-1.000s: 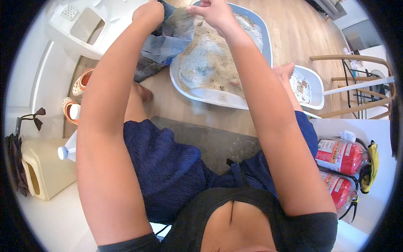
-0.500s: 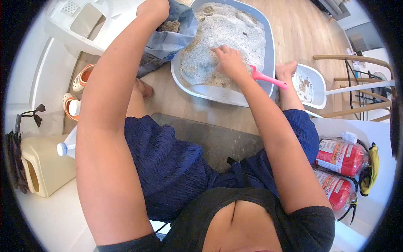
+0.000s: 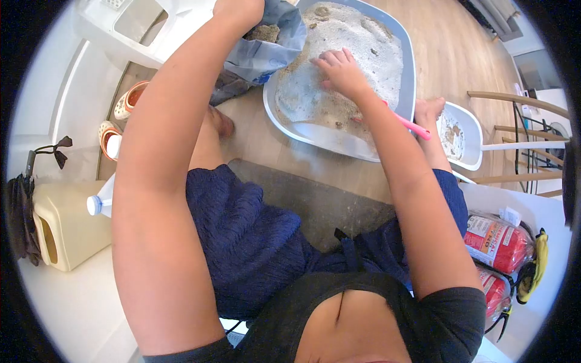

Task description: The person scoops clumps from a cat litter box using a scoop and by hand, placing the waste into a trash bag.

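My left hand (image 3: 241,11) is closed at the rim of a grey plastic bag (image 3: 266,58), its fingertips mostly hidden. Brownish clumps (image 3: 263,33) show inside the bag's mouth. My right hand (image 3: 341,72) is over the litter tray (image 3: 410,60), fingers spread and holding nothing; whether they touch the pale litter (image 3: 372,66) is hard to tell. Several dark clumps lie on the litter. A pink litter scoop (image 3: 417,128) rests across the tray's near right side, partly behind my right forearm.
To the right is a white long-handled dustpan (image 3: 475,136) with debris in it. Red fire extinguishers (image 3: 499,245) stand at lower right. A white plastic hood (image 3: 97,27), clogs (image 3: 124,103) and a beige bin (image 3: 72,224) are on the left. A dark mat (image 3: 308,202) lies in front of me.
My right hand has lifted and opened its fingers, shifting away from me over the litter. The whole view has shifted slightly. My left hand stays at the bag.
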Tool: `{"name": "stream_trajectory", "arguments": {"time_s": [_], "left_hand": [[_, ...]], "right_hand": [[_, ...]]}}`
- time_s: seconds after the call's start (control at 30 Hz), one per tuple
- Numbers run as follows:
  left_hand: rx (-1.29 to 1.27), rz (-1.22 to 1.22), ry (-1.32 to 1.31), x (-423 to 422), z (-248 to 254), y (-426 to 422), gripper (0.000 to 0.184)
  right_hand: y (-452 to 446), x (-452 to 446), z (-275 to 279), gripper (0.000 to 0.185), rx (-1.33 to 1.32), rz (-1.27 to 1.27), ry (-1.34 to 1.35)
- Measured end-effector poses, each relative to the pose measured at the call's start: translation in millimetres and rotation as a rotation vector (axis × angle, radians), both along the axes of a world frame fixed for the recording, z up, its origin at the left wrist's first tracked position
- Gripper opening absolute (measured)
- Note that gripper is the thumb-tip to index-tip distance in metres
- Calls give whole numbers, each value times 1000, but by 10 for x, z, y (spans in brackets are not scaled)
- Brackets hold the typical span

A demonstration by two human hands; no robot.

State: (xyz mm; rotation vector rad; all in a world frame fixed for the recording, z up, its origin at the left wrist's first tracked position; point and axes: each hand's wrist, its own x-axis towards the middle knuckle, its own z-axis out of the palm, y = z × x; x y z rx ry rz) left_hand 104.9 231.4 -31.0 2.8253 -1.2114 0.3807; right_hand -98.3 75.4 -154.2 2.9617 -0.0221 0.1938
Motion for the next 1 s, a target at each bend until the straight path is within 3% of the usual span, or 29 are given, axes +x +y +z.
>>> {"name": "stream_trajectory", "arguments": {"time_s": [0.2, 0.4, 0.63, 0.8, 1.0], "left_hand": [[15, 1, 12, -3, -8, -31, 25], [37, 38, 60, -27, 39, -42, 25], [21, 22, 29, -1, 2, -43, 25], [3, -19, 25, 36, -47, -22, 26], [26, 4, 8, 49, -68, -72, 27]], "right_hand": [[-47, 85, 42, 56, -161, 306, 36], [9, 92, -120, 32, -304, 303, 11], [40, -41, -51, 27, -274, 275, 44], [64, -298, 82, 28, -52, 140, -177], [34, -584, 230, 32, -130, 187, -138]]}}
